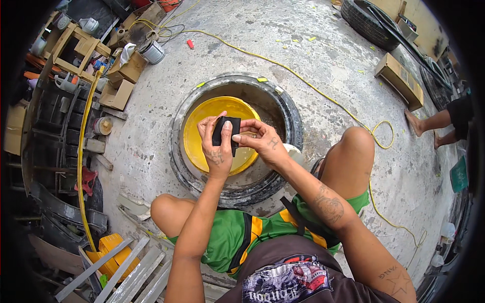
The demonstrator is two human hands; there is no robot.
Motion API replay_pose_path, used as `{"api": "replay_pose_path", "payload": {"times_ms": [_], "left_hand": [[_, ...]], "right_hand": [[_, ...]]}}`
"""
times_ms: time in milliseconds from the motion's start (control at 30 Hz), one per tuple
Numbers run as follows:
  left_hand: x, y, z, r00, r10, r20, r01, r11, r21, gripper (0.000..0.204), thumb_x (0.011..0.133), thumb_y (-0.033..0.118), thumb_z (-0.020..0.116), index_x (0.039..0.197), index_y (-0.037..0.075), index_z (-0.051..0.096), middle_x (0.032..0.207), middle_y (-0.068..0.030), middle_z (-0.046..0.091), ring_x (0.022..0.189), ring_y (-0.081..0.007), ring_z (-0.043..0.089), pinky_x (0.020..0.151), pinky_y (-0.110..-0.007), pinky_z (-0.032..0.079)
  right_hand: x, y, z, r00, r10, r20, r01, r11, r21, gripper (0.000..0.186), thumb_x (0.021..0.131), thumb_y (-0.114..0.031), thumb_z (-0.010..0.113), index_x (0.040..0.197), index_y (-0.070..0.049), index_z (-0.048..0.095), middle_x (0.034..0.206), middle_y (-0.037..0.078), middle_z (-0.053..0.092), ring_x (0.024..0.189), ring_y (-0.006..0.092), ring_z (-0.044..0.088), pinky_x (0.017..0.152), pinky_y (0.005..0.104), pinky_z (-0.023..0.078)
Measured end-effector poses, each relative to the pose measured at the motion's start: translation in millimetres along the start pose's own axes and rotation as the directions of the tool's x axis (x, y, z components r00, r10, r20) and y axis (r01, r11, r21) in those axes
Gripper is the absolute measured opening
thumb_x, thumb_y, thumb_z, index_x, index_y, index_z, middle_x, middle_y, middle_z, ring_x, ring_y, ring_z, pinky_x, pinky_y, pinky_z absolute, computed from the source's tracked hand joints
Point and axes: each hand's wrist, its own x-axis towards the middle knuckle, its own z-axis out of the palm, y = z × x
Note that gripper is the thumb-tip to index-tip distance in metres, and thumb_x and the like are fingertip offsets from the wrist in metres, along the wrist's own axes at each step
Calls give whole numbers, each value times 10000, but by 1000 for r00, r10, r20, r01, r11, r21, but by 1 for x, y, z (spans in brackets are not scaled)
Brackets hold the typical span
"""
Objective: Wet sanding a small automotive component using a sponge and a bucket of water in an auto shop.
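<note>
My left hand [217, 151] holds a black, flat, rectangular piece [235, 124], possibly folded sandpaper. The left thumb lies along its front face, and the fingers go behind it. At the piece's right edge, my right hand [265, 144] pinches it between thumb and fingertips. Both hands are above a round yellow basin [194, 136] with some liquid in the bottom. The basin sits inside a worn black tire [184, 177] lying flat on the concrete floor. The hands and the piece hide part of the basin's middle and right side.
A yellow hose or cord [298, 74] runs across the floor. Cardboard boxes [117, 93], a paint can [151, 51] and dark panels stand at left. Slatted metal bars [136, 275] lie lower left. At right are a long cardboard box [399, 81], tires [371, 22] and another person's legs [434, 121].
</note>
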Motion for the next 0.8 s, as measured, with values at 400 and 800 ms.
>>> {"api": "replay_pose_path", "payload": {"times_ms": [400, 800], "left_hand": [[6, -3, -15, 859, -320, 400, 506, 650, -567, 347, 963, 206, 779, 1222, -5, 683, 1086, -46, 709, 983, -129, 666, 886, -261, 526], [3, -5, -29, 926, -315, 208, 365, 887, -282, 269, 976, 250, 769, 1067, 16, 674, 934, -27, 686, 873, -95, 618, 797, -237, 491]], "right_hand": [[0, -6, 5, 926, -377, -32, 358, 900, -249, 373, 835, 3, 828, 1150, 3, 629, 1157, 57, 562, 943, 130, 667, 837, 257, 588], [11, -3, -20, 986, -121, 117, 146, 961, -236, 375, 887, -48, 813, 1220, -26, 642, 1196, 53, 645, 1026, 143, 679, 912, 288, 578]]}}
